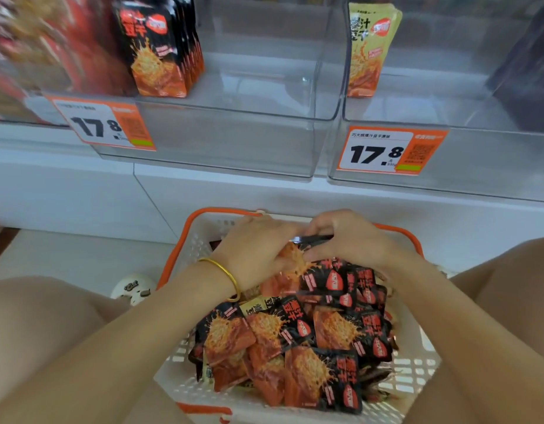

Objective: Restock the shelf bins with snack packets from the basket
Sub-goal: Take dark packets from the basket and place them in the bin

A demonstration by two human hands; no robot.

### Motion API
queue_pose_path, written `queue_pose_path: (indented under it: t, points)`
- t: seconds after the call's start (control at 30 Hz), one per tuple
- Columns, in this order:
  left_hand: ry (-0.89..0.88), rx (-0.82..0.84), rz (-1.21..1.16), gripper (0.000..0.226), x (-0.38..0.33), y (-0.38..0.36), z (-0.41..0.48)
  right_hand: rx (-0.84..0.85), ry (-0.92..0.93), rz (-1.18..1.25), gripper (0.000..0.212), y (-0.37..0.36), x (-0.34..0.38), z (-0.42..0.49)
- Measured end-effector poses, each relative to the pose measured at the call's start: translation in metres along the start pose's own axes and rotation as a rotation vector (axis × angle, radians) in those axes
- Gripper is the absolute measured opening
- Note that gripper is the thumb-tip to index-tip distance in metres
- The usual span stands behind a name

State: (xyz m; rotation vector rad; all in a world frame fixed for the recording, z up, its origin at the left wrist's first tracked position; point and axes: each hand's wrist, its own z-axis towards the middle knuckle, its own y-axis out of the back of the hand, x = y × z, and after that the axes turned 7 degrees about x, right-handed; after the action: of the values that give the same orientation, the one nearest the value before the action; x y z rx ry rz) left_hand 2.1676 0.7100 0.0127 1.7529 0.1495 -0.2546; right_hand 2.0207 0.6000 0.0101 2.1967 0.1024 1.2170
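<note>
Basket (200,240) sat lower centre; above it our left hand (258,252) and right hand (353,240) together clutched packet bundle (295,261), fingers curled.

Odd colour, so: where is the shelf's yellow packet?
Head view, upper right: the yellow packet stands at the left wall of the right bin, above its price tag.

Two clear bins up front, one (218,142) beside the other (478,166). Two price tags (386,151), both reading 17.8. One yellow packet (368,47) stands in the right-hand bin. One basket (203,237) below. Black packets (325,328) heaped inside: a dozen or more, too overlapped to count. Left hand (258,252), right hand (353,240), that's two. One bangle (227,272).
</note>
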Motion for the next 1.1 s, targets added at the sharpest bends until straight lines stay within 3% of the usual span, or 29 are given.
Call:
queue_pose_path:
  t: [0.07,0.13,0.2,0.27,0.37,0.47,0.53,0.6,0.63,0.7,0.77,0.9,1.1]
  points:
    - [0.074,-0.042,-0.141,0.034,0.004,0.011,-0.004,-0.059,0.001,0.252,0.021,0.002,0.011,-0.007]
    - [0.142,-0.082,-0.408,0.013,0.014,0.026,-0.01,-0.046,0.011,0.712,0.027,0.003,0.013,-0.013]
    - [0.165,-0.141,-0.678,0.018,0.024,0.041,-0.018,0.053,0.091,1.064,0.044,-0.001,0.015,-0.019]
    - [0.16,-0.196,-0.869,0.024,0.03,0.055,-0.027,0.081,0.153,1.112,0.049,-0.011,0.027,-0.024]
    - [0.158,-0.273,-1.002,0.021,0.031,0.072,-0.04,-0.145,0.192,0.956,0.03,-0.022,0.067,-0.028]
    - [0.191,-0.471,-1.074,0.018,0.041,0.1,-0.049,-0.352,0.305,0.732,0.013,-0.01,0.117,-0.026]
    - [0.234,-0.724,-0.93,0.017,0.059,0.122,-0.05,-0.407,0.398,0.6,0.013,0.009,0.153,-0.016]
    - [0.316,-0.934,-0.603,0.011,0.083,0.14,-0.046,-0.465,0.463,0.509,0.01,0.03,0.184,0.009]
    - [0.378,-0.944,-0.409,0.012,0.095,0.144,-0.043,-0.5,0.476,0.447,0.012,0.04,0.197,0.026]
    - [0.472,-0.811,-0.1,0.031,0.114,0.141,-0.037,-0.526,0.456,0.264,0.017,0.056,0.216,0.069]
    - [0.498,-0.704,0.038,0.047,0.122,0.133,-0.032,-0.464,0.375,0.09,0.023,0.062,0.227,0.116]
    - [0.526,-0.675,0.086,0.06,0.126,0.127,-0.027,-0.397,0.181,-0.21,0.038,0.048,0.235,0.195]
    - [0.501,-0.725,0.038,0.059,0.128,0.126,-0.027,-0.517,0.128,-0.347,0.024,0.041,0.235,0.237]
